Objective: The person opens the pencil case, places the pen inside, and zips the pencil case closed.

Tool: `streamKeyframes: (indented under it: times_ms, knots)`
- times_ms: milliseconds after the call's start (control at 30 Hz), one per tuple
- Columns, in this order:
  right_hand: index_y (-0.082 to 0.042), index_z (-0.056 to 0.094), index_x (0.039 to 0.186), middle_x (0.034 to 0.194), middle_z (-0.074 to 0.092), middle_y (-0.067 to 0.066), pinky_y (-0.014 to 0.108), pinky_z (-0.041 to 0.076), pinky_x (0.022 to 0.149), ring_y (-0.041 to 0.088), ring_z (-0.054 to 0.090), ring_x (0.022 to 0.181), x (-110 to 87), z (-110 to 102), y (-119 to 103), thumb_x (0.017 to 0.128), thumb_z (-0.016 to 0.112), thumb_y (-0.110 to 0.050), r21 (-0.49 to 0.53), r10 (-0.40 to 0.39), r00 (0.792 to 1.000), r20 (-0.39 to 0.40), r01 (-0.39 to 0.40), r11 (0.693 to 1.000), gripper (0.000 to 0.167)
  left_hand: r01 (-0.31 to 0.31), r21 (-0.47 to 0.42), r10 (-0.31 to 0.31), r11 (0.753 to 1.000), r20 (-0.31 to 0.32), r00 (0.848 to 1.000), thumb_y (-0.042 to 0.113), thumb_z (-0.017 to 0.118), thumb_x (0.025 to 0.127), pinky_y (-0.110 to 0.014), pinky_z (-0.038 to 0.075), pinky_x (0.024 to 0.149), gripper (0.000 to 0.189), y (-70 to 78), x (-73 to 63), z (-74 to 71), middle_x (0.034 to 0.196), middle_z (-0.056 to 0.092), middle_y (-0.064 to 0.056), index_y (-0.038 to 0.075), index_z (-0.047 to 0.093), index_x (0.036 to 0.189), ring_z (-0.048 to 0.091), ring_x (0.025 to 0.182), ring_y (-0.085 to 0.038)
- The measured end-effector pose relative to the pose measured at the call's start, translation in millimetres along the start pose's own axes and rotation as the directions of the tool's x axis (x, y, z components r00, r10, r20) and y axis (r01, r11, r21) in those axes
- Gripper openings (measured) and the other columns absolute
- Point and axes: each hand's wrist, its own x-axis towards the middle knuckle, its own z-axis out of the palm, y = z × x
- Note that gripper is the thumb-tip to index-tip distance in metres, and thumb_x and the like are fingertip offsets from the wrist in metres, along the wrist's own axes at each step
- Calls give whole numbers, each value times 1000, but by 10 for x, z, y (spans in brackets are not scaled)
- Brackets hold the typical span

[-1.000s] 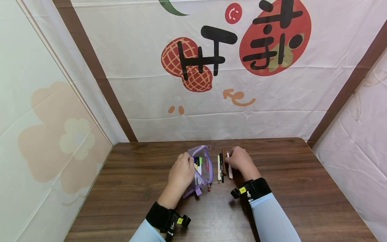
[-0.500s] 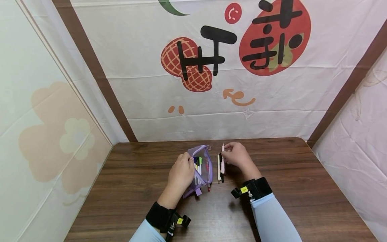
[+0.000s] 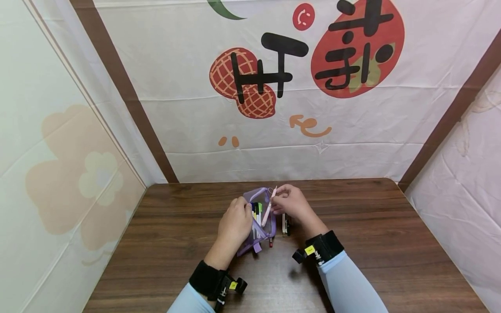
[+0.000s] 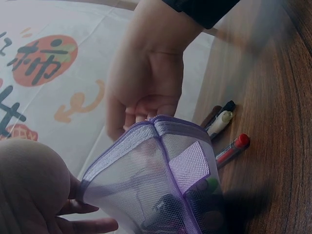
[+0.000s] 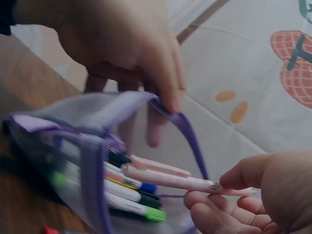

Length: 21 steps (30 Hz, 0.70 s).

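A purple mesh pencil case (image 3: 272,228) lies with its zip mouth spread wide. My left hand (image 3: 235,221) pinches the rim on its left side, thumb and finger on the zip edge. My right hand (image 3: 293,203) holds a pink pen (image 5: 170,181) between thumb and fingers. The pen slants down, its lower end within the mouth of the case. Inside lie several markers, among them a green-capped marker (image 5: 155,214) and a blue-capped marker (image 5: 148,187). Another pink pen (image 5: 161,164) shows behind the held one.
Right of the case, a cream pen (image 4: 220,124) and darker pens lie side by side on the wooden table (image 3: 352,261). A red-tipped marker (image 4: 234,150) lies beside the case, partly hidden by it. A printed cloth (image 3: 188,121) hangs behind the table.
My right hand has picked up the pink pen from the row's right end and carried it left across the other pens to the case mouth. My left hand has stayed on the rim.
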Motion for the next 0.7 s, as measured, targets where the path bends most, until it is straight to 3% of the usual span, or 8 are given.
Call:
streamKeyframes:
  times_ms: [367,500,700]
  knots:
    - [4,63,127,93,84,17,30,67,65,17,80,69,-19,243,92,102,77,-4,-61,83,984,156,-74,995,30,4,6,-4,1000,4,1000,25,52,118,-47,55,71,25,16,4,-12,106,64,-12,6,67,111,65,82,-26]
    - [6,65,129,93,84,18,30,68,66,16,80,71,-48,331,78,103,80,-7,-76,77,981,179,-65,995,33,11,5,-11,1000,12,1000,25,52,118,-46,55,70,25,16,1,-15,106,65,-11,6,67,111,65,82,-26]
    - [6,72,112,93,84,22,34,70,70,18,81,73,-91,316,52,106,75,-8,-141,37,986,165,-13,990,16,12,9,-12,1000,10,1000,25,52,118,-47,56,70,25,8,8,-13,107,64,-11,6,66,111,66,82,-27]
